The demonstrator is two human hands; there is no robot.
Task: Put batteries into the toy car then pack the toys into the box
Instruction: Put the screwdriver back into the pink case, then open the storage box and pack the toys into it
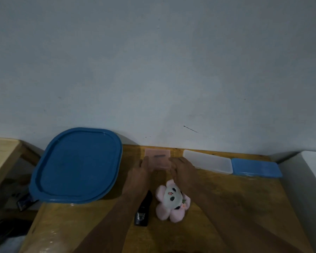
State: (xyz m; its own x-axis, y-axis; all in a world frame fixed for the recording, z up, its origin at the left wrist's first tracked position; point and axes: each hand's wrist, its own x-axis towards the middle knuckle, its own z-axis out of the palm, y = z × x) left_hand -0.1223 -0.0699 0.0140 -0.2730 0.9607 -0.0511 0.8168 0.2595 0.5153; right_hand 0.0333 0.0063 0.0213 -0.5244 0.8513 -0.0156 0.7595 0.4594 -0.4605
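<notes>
Head view: left hand and right hand clasp a pink box at twelve o'clock — plush toy and dark toy car on the bench at six.

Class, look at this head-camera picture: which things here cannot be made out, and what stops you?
- Pink box: contents blurred, sides covered by the left hand and right hand.
- Dark toy: partly hidden under the left forearm, too dim to identify.
- White box and blue box: lids hide contents.
</notes>
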